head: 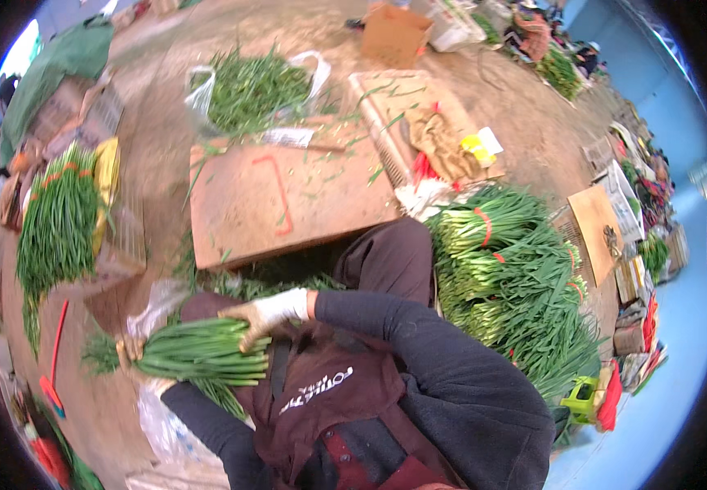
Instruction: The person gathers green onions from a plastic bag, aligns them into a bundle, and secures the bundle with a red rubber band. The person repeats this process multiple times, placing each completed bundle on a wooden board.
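A loose bunch of green garlic chives [200,352] lies sideways across my lap, its pale cut ends towards my apron. My left hand [133,358], in a tan work glove, is closed around the leafy end. My right hand [255,321], in a glove with a white cuff, rests over the stems near the cut ends, its fingers on the upper side of the bunch. Before my knees is a flat board [304,190] with a red bracket-shaped mark and scraps of leaf. To my right are piled chive bundles [476,226] tied with orange-red bands.
Beyond the board stands a plastic bag of loose greens [255,89]. Beside it, an upturned crate [384,116] carries a brown cloth [439,141]. At left, tied chives [62,208] lie on a crate, near a red-handled tool [53,373]. Other people sit far right.
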`<state>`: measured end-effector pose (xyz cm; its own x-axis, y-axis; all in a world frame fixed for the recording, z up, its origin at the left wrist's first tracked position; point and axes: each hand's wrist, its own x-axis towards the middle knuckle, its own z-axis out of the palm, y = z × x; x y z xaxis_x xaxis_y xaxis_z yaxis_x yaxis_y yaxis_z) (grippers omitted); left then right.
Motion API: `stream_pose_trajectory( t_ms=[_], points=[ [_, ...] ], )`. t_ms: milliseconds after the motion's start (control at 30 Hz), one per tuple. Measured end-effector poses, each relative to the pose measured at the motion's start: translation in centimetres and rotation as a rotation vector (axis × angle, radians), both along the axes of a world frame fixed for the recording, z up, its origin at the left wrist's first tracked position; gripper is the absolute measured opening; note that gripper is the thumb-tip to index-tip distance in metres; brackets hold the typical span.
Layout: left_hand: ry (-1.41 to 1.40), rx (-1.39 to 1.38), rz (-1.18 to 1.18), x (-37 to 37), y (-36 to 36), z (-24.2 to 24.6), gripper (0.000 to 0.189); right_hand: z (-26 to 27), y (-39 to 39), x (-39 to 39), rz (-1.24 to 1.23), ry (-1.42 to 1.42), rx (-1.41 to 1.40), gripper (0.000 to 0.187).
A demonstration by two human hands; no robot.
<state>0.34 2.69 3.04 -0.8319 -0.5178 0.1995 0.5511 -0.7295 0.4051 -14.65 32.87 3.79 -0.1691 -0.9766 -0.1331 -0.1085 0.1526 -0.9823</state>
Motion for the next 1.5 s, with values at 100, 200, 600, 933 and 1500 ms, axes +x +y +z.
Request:
stream_pose_trajectory(
  t_ms=[100, 200, 600, 933, 1500],
  points=[
    [-0.016, -0.034, 0.024, 0.1, -1.2, -1.1, 0.011, -2.3, 2.1, 1.4, -0.010, 0.004, 0.091, 0.072],
    [0.011, -0.005, -0.028, 0.7, -1.8, -3.2, 0.012, -4.6, 4.1, 2.4, -0.206, -0.286, 0.184, 0.028],
    [0.162, 0.129, -0.237, -0.7, -1.3, -1.9, 0.020, -3.4, 7.8, -6.0, -0.478, 0.581, 0.074, 0.085],
    [-0.652, -0.089, 0.460, -5.2, 1.6, 3.8, 0.007, -1.6, -3.8, -2.1, 0.075, 0.155, 0.160, 0.119],
    [-0.615, -0.195, 0.682, -6.4, 2.6, 5.3, 0.007, -3.1, -4.0, 3.5, -0.272, 0.731, 0.069, 0.134]
  ],
)
